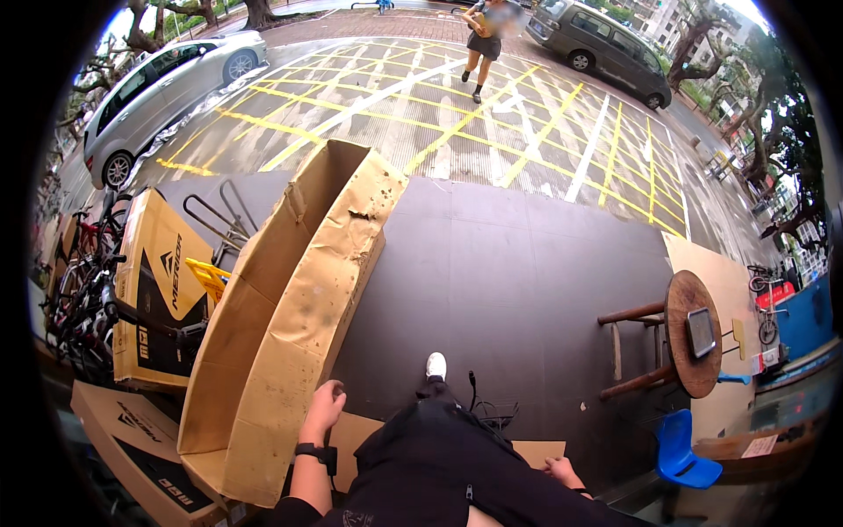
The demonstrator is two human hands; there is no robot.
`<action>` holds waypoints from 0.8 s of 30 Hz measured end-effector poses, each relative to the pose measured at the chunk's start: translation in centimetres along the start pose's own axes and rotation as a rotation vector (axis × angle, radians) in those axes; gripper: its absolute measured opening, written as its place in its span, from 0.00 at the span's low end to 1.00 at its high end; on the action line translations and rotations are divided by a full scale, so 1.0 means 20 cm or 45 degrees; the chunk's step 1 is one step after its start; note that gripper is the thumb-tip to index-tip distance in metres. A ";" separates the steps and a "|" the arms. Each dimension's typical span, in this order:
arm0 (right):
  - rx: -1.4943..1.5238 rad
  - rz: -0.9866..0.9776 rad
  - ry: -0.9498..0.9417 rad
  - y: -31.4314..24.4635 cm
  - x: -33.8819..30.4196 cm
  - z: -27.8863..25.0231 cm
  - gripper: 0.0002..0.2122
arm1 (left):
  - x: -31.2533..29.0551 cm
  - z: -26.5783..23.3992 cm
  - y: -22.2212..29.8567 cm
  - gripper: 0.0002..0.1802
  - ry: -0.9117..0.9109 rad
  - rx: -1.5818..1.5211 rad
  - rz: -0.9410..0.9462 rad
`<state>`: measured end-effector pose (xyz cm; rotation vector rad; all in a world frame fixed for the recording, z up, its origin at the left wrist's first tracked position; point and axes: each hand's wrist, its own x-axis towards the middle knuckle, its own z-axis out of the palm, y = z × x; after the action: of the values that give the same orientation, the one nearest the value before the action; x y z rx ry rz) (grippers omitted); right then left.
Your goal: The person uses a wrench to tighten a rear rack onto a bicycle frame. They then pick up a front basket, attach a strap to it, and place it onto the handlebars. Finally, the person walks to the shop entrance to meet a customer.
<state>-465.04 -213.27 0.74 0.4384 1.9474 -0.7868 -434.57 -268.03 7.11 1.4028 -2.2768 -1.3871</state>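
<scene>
My left hand (326,409), with a dark band on its wrist, hangs beside a long open cardboard box (294,386). Its fingers are loosely bent and a little apart, with nothing seen in them. Whether it touches the box's side I cannot tell. The box is tall and narrow, hollow along its length, with a torn spot and stains on its outer wall. My right hand (561,472) hangs low by my right hip, fingers curled in, and no object shows in it. A flat piece of cardboard (537,451) appears near this hand, partly hidden by my body.
Printed cartons (158,290) and bicycles (83,281) crowd the left. On the right stand a round wooden table (683,356), apparently tipped over, and a blue chair (680,452). Ahead, a person (483,39) walks on the yellow-lined pavement between a silver car (167,92) and a dark van (606,48).
</scene>
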 end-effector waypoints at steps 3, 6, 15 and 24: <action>-0.031 -0.075 -0.062 -0.41 0.24 0.00 0.14 | 0.16 0.06 0.10 0.16 0.061 -0.028 -0.069; -0.158 -0.182 -0.164 -0.84 0.43 0.00 0.14 | 0.28 0.11 0.19 0.16 0.124 -0.116 -0.129; -0.263 -0.427 -0.178 -1.76 0.81 -0.02 0.14 | 0.50 0.14 0.35 0.17 0.246 -0.147 -0.242; -0.497 -0.239 -0.247 -1.86 0.87 0.14 0.16 | 1.02 0.07 0.44 0.16 0.233 -0.124 -0.208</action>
<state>-493.63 -242.74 -2.69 -0.0541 1.9162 -0.5231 -452.42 -281.42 6.26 1.6404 -1.9945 -1.3314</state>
